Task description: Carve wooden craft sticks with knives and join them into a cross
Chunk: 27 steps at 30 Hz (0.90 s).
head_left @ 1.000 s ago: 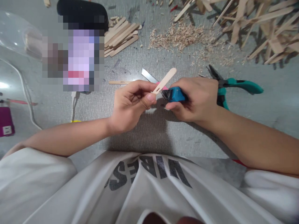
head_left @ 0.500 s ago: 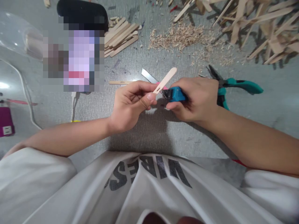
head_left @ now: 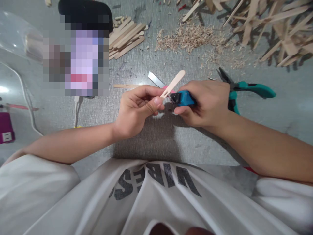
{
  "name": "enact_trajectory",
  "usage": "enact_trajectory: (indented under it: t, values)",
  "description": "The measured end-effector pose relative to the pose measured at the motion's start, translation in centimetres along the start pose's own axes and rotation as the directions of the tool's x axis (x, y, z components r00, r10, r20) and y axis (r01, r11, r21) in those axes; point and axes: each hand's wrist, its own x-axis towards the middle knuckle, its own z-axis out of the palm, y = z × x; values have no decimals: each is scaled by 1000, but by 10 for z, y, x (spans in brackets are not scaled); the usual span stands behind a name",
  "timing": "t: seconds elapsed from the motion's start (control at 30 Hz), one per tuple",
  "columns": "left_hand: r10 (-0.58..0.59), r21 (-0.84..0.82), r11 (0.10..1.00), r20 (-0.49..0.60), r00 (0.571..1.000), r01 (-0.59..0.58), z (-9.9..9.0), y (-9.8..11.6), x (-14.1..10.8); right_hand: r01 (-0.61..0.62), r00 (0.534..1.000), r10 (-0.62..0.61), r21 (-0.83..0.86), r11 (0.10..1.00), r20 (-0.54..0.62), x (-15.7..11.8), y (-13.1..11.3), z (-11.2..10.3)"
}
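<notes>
A pale wooden craft stick (head_left: 176,81) is pinched between the thumb and fingers of my left hand (head_left: 138,109). It slants up to the right, with a small slot cut near its lower end. My right hand (head_left: 207,101) is wrapped round a blue tool (head_left: 186,98) with a dark metal head; its kind is not clear. That head is close to the slotted end of the stick, and I cannot tell if they touch. Behind the stick lies a pink-handled cutter knife (head_left: 156,79), blade out. Another slotted craft stick (head_left: 126,86) lies beyond my left hand, partly covered by it.
Teal-handled pliers (head_left: 254,88) lie behind my right hand. Wood shavings (head_left: 188,37), a stack of craft sticks (head_left: 128,37) and a loose heap of sticks (head_left: 281,29) lie farther back. At left are a blurred phone (head_left: 84,58), a black case (head_left: 84,13) and a white cable (head_left: 25,94).
Both hands, the craft stick and the blue tool keep almost the same positions. Only a very slight shift of the view shows.
</notes>
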Motion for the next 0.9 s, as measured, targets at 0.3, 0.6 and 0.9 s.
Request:
enact_trajectory:
  t: [0.3,0.6,0.9]
  values:
    - [35,-16,999,60,998,-34,1,2,1,175,962,-165,29,984,-217,2,5,7]
    - [115,132,982,149,982,-135,-1,10,3,175,971,-166,42,984,-172,-1,3,5]
    - [259,247,916,236,937,-316,-3,8,3,134,986,-127,56,989,-107,-3,6,6]
